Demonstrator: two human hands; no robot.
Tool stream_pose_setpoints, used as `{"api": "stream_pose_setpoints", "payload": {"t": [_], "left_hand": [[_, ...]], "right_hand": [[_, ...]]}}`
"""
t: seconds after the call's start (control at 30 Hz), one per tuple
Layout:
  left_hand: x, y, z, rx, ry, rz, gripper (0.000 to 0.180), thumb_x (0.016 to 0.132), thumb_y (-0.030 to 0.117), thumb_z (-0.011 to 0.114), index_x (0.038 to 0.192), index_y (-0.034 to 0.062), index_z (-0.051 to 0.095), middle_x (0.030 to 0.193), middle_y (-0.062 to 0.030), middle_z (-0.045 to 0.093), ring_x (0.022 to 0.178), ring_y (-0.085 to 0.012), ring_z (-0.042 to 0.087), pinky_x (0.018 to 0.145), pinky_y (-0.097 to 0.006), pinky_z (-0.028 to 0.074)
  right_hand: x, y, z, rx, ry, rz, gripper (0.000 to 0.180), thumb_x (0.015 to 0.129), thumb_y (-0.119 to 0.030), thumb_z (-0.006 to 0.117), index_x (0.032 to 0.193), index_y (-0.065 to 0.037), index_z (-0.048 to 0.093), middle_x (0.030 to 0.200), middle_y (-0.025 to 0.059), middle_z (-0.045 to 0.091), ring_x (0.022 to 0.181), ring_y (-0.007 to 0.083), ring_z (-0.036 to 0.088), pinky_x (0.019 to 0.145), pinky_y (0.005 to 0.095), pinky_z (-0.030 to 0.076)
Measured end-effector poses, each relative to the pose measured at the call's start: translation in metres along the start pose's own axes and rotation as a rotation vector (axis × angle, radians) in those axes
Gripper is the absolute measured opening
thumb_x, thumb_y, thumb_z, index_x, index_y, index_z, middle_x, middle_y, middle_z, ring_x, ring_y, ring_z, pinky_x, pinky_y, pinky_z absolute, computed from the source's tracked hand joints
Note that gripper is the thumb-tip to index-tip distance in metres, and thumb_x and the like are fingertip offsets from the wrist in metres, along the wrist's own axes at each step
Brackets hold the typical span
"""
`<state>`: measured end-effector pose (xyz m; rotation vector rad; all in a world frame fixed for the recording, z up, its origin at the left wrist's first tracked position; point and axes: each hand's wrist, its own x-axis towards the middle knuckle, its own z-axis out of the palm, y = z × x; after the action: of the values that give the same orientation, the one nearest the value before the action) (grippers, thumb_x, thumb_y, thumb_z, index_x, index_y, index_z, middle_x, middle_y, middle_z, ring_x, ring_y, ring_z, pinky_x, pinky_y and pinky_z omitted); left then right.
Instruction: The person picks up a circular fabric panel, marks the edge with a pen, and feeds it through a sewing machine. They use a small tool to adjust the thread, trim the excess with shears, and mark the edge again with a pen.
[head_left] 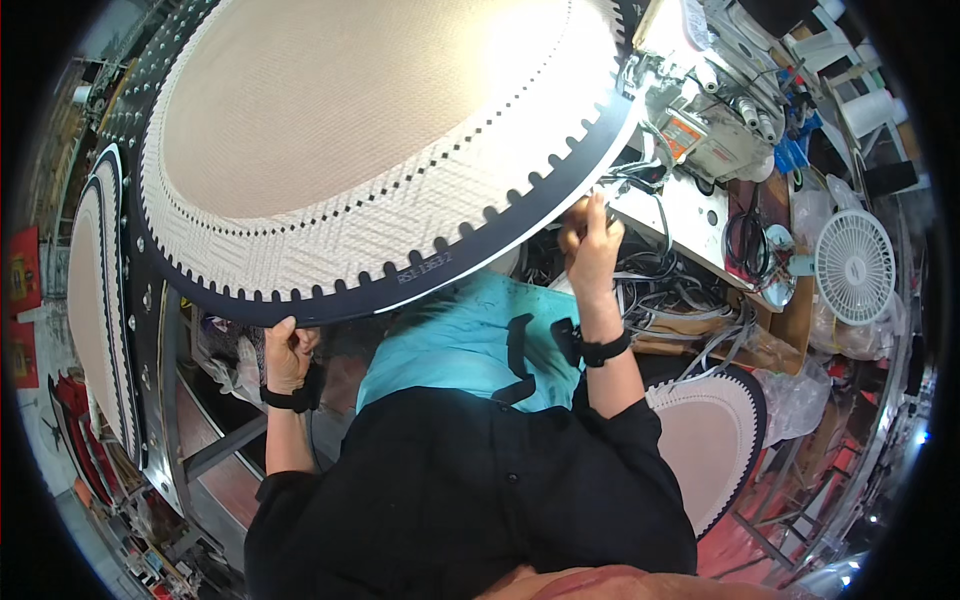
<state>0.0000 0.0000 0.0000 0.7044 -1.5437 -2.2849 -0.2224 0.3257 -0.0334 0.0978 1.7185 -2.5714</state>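
Observation:
A large oval mat (330, 120) with a beige centre, patterned pale band and dark toothed border spreads across the upper part of the head view. My left hand (288, 358) pinches its near-left rim, thumb on top and fingers curled beneath. A narrow white binding strip (535, 232) follows the near-right rim up to a sewing machine (715, 125). Close to that machine, my right hand (595, 250) is closed at the rim, its index finger pointing up along the white edge. Exactly how much of the edge sits between those fingers is partly hidden.
A second oval mat (88, 300) hangs at the left over the dark studded table edge. Another mat (710, 440) lies low on the right. Loose binding strips (680, 310) tangle below the machine table. A white fan (855, 265) and scissors (748, 235) are at the right.

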Motion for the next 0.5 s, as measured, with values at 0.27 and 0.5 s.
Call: {"api": "stream_pose_setpoints", "payload": {"t": [0.27, 0.5], "left_hand": [[-0.010, -0.035, 0.038, 0.015, -0.236, -0.077, 0.032, 0.081, 0.019, 0.051, 0.055, 0.0005, 0.052, 0.052, -0.0066, 0.047, 0.047, -0.0134, 0.039, 0.047, -0.026, 0.030], [-0.018, -0.029, 0.062, 0.070, -0.366, -0.117, 0.047, 0.091, 0.042, 0.044, 0.112, 0.0003, 0.050, 0.089, -0.0103, 0.056, 0.074, -0.0174, 0.054, 0.070, -0.026, 0.045]], "right_hand": [[-0.071, 0.046, -0.009, -0.140, -0.212, 0.291, 0.036, 0.090, -0.026, 0.049, 0.074, 0.003, 0.063, 0.066, 0.0102, 0.064, 0.040, 0.0045, 0.032, 0.039, 0.0202, 0.025], [-0.112, 0.051, 0.031, -0.304, -0.706, 0.274, 0.014, 0.077, -0.007, 0.060, 0.085, 0.001, 0.068, 0.063, -0.0021, 0.057, 0.055, 0.0014, 0.043, 0.048, 0.0191, 0.034]]}}
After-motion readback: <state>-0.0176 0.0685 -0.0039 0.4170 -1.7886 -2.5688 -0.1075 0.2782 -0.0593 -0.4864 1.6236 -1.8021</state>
